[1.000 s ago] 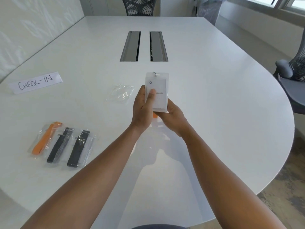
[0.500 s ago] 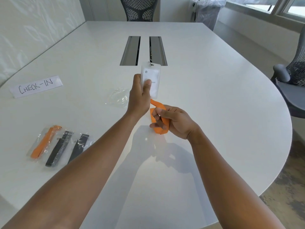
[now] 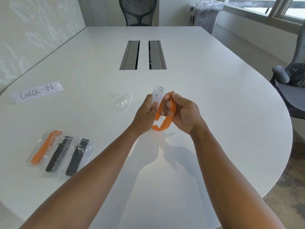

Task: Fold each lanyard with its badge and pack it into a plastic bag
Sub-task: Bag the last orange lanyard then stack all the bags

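Observation:
My left hand (image 3: 146,114) grips a white badge (image 3: 157,96) in a clear holder, upright above the table's middle, with a small metal ring at its top. Beside it, my right hand (image 3: 181,111) curls its fingers round the orange lanyard (image 3: 162,125), whose loops hang below both hands. An empty clear plastic bag (image 3: 121,101) lies flat just left of my left hand. At the near left lie three packed bags: an orange lanyard bag (image 3: 44,148) and two black lanyard bags (image 3: 58,154) (image 3: 77,157).
A paper sign reading CHECK-IN (image 3: 37,92) lies at the far left. Two cable slots (image 3: 142,55) are set into the white table (image 3: 214,96) further back. Office chairs stand at the far end (image 3: 137,11) and at the right (image 3: 290,78).
My right hand came away from under the badge, caught the orange lanyard below it and rose level with my left hand, bringing the strap up beside the badge.

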Available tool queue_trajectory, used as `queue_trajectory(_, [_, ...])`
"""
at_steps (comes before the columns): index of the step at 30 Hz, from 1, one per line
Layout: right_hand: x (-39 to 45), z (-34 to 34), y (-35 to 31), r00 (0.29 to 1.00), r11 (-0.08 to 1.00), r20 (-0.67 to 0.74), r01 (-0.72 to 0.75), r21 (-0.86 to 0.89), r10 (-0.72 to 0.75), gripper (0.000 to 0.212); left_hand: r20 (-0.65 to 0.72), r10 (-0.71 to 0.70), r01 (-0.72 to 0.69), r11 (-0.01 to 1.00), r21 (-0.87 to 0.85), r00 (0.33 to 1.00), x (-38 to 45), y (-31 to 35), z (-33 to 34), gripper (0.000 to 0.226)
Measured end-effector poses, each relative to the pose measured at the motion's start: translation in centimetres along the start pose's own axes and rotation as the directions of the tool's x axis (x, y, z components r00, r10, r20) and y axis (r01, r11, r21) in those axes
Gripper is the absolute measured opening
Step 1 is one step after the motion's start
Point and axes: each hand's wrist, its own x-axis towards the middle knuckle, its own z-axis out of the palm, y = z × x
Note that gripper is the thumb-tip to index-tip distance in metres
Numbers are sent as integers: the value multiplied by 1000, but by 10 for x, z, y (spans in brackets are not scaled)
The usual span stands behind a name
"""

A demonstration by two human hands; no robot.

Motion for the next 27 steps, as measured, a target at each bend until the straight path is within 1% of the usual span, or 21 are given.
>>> queue_trajectory(3, [2,-6,-9,993,994,-84,88,62,-83,32,106,-36,31,999,42,994,-2,-6,-2,14])
queue_trajectory(7, [2,-14,-20,966,991,-228,132,37,-121,30,162,-78,71,996,46,984,-7,-16,-6,16])
queue_trajectory(11, [2,-23,-17,932,992,-343,126,-4,-120,31,262,-101,111,993,-26,960,-9,-19,-15,21])
queue_trajectory(13, [2,-29,-10,914,994,-392,100,-35,-106,32,309,-103,131,989,-72,946,-11,-17,-20,23])
queue_trajectory(15, [1,-33,-2,899,996,-431,59,-65,-81,33,324,-109,160,978,-134,940,-11,-13,-22,30])
queue_trajectory(16, [1,-34,2,895,995,-442,25,-91,-63,33,315,-113,172,971,-167,942,-11,-9,-22,32])
queue_trajectory(19, [-2,-26,13,890,981,-456,-80,-178,-10,32,271,-115,203,925,-321,956,-9,-2,-20,28])
queue_trajectory(21, [-4,-20,19,883,968,-469,-132,-214,16,31,263,-114,221,879,-423,958,-7,-2,-17,33])
queue_trajectory(24, [-3,-18,30,903,943,-425,-190,-273,59,30,269,-101,236,810,-537,958,-5,-2,-13,42])
queue_trajectory(27, [-3,-19,36,926,897,-369,-231,-376,84,30,215,-128,236,754,-614,968,-2,1,-11,44])
